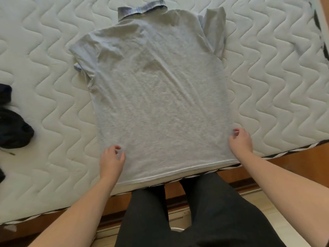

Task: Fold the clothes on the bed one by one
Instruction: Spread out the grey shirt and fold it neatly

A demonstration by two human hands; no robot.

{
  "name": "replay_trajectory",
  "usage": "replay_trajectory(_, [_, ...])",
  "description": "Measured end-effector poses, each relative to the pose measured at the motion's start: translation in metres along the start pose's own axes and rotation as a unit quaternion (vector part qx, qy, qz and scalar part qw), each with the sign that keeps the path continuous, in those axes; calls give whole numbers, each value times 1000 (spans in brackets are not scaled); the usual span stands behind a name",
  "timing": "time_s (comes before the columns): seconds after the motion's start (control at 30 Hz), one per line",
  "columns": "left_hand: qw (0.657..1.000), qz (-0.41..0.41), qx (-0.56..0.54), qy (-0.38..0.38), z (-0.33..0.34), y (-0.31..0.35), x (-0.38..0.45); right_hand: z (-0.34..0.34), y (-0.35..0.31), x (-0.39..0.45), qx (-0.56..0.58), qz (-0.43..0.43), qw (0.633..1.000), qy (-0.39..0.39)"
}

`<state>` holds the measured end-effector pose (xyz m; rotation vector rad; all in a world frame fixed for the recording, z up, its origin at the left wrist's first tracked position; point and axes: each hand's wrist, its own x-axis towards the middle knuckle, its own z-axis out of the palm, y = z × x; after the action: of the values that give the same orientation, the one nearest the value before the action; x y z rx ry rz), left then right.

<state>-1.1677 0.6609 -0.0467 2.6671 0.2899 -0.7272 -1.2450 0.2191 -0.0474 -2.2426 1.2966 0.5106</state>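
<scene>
Covering nearly the whole view, the mattress (53,97) is white and quilted in wavy lines, with a brown wooden frame (284,159) showing along its near edge. We stand against that edge in dark trousers (204,211). On the mattress straight ahead lies the shirt (160,104), a light grey polo spread flat with its back up, its collar (140,10) blue and pointing away from us, its hem at the near edge of the mattress. Its sleeve on the right side is folded in over the body, while the one on the left lies out flat with a bluish cuff showing. A dark heap of clothes (13,125) sits well apart from it at the far left of the mattress. Our left hand (111,161) rests at the shirt's lower left corner, fingers loosely curled and apart, touching the cloth but not clamped on it. Our right hand (240,141) is at the lower right side edge, fingers bent onto the fabric; we cannot tell whether it pinches the cloth or only presses it.
</scene>
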Motion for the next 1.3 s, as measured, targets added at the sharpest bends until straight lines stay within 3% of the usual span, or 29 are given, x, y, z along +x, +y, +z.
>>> replay_trajectory(0.23, [975, 210, 70, -16, 2, 134, 80, -1, -76, 44, 92, -63, 994, 2])
replay_trajectory(0.53, [935, 311, 167, -31, 7, 266, 175, -20, -158, 122, 156, -163, 973, 37])
replay_trajectory(0.67, [926, 327, 188, -27, 15, 314, 220, -30, -183, 163, 194, -153, 967, 54])
replay_trajectory(0.87, [922, 338, 187, -16, 30, 360, 268, -40, -207, 211, 261, -71, 962, 39])
replay_trajectory(1.03, [923, 350, 151, 50, 45, 401, 302, -47, -229, 248, 271, -55, 960, 48])
replay_trajectory(1.3, [914, 355, 169, 95, 75, 401, 322, -43, -244, 283, 264, -31, 963, 45])
